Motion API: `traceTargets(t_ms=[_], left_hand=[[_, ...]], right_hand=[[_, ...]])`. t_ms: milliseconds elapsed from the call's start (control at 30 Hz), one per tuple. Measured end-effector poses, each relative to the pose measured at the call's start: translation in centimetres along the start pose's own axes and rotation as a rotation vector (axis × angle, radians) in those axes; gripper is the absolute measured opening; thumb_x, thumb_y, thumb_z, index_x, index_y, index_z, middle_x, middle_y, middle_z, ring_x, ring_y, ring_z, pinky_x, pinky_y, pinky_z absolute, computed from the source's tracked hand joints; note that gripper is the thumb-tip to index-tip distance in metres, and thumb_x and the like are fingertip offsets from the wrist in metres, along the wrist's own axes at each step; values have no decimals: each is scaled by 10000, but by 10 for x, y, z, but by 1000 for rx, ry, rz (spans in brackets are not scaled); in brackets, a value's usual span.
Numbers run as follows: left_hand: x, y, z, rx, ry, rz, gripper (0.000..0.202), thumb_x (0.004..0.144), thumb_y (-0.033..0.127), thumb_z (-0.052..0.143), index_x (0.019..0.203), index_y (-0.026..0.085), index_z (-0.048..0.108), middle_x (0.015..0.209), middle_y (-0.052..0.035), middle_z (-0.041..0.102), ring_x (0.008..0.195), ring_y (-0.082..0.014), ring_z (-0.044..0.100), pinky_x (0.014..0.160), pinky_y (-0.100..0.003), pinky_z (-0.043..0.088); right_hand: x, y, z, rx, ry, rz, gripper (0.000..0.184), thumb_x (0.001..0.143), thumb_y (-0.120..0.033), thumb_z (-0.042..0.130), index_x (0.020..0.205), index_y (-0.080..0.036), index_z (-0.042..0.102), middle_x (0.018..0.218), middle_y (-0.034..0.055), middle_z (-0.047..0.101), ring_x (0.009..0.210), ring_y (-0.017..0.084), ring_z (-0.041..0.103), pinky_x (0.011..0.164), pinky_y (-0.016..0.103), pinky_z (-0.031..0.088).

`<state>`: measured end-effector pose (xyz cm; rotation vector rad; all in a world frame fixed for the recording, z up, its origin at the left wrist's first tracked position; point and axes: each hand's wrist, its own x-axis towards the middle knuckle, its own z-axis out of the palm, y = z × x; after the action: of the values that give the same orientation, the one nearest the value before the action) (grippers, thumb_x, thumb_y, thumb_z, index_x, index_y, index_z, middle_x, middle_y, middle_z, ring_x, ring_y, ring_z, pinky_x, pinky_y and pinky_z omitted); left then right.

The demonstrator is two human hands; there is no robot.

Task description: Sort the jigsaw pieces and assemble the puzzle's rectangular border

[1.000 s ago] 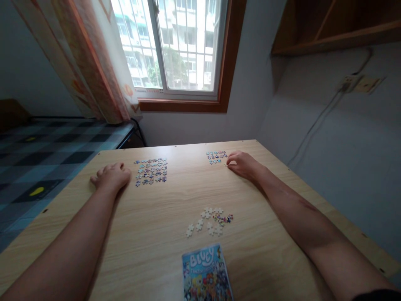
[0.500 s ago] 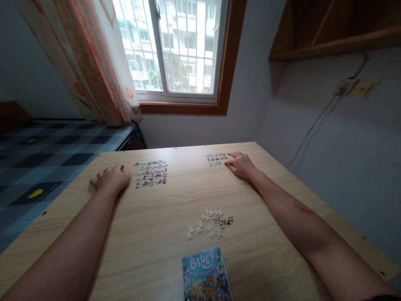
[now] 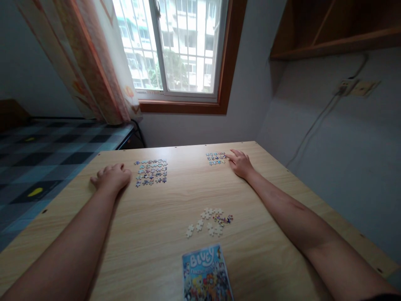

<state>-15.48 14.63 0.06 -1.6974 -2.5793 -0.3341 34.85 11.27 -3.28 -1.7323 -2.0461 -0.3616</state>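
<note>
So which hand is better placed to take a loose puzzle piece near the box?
Probably the right hand: beside the smaller puzzle group, it looks nearer the loose pieces. The left hand rests farther away on the table, left of the larger puzzle group.

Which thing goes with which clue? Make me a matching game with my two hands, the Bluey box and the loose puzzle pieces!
Things
1. Left hand
2. Right hand
3. Bluey box
4. Loose puzzle pieces

Clues
A. Mostly pale cream, with some multicoloured ones
B. At the right edge of the smaller puzzle-piece grid
C. Mostly blue, with big white letters
D. On the wooden table, left of the larger puzzle-piece grid

Right pairs: 1-D, 2-B, 3-C, 4-A
</note>
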Motion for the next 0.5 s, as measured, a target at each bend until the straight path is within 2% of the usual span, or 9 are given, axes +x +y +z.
traceTargets(t_ms=[167, 333, 433, 500], left_hand=[[-3, 2, -5, 3, -28, -5, 607, 899, 472, 395, 1432, 217, 535, 1526, -172, 453, 1371, -379, 400, 1088, -593, 316], [-3, 4, -7, -1, -59, -12, 614, 913, 475, 367, 1451, 214, 509, 1544, -168, 425, 1381, -381, 381, 1097, -605, 289], [-1, 4, -5, -10, -53, -11, 610, 906, 478, 386, 1441, 217, 517, 1532, -174, 441, 1368, -387, 390, 1089, -608, 290], [0, 3, -4, -17, -37, -9, 597, 899, 474, 407, 1426, 222, 531, 1518, -174, 459, 1353, -385, 403, 1080, -605, 297]], right_hand=[[-6, -6, -1, 27, 36, -2, 467, 960, -306, 507, 1418, -242, 568, 1472, 118, 535, 1344, 294, 452, 1128, 466, 341], [-40, -28, -16, 180, -61, -155, 547, 956, -311, 516, 1496, -241, 460, 1555, 130, 446, 1474, 315, 321, 1184, 567, 252], [-74, -46, -37, 334, -117, -315, 449, 962, -223, 490, 1402, -283, 556, 1570, 96, 434, 1507, 296, 274, 1194, 600, 228], [-98, -57, -55, 419, -141, -393, 392, 956, -171, 479, 1299, -290, 626, 1557, 84, 452, 1502, 276, 296, 1200, 593, 231]])
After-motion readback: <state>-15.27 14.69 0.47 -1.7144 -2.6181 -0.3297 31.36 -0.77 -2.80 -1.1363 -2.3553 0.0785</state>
